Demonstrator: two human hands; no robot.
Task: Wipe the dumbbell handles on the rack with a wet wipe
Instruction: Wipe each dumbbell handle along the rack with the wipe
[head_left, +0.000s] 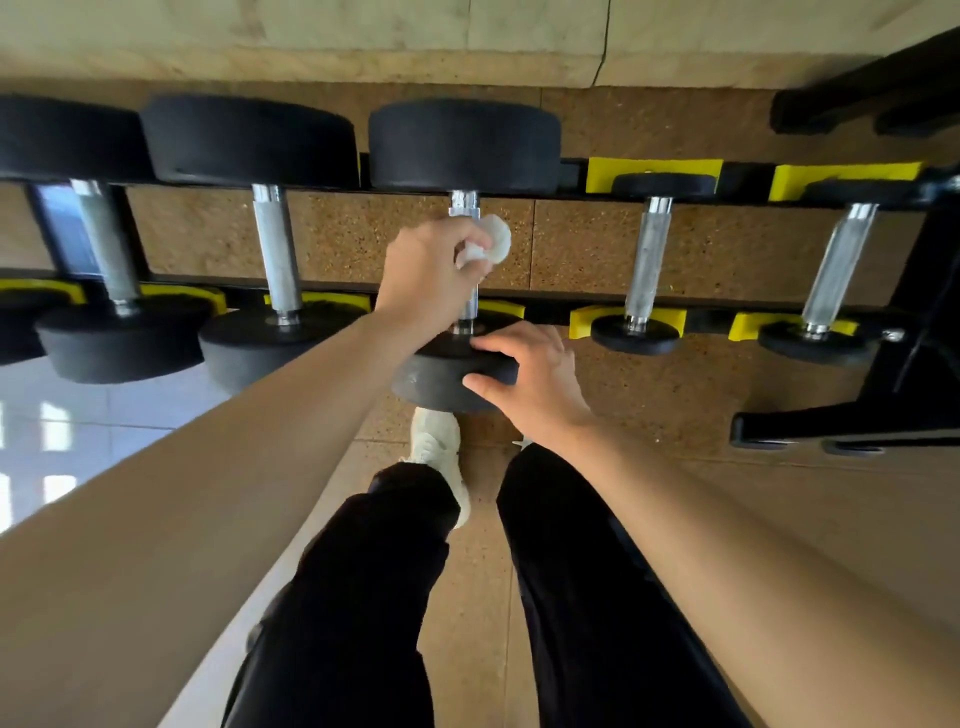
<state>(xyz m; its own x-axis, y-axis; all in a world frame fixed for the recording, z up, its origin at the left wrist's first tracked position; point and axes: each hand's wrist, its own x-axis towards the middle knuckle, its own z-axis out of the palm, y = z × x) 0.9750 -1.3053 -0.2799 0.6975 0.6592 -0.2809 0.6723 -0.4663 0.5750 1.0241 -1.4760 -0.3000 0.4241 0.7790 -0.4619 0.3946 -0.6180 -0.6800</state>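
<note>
Head view: middle dumbbell (462, 145) lies across the rack (545, 312). Left hand (431, 275) is on that dumbbell's handle (470, 306), fingers curled tight around the wet wipe (493, 241) pressed against the bar. Right hand (524, 374) holds the dumbbell's near head, fingers and thumb clamped over its rim.
</note>
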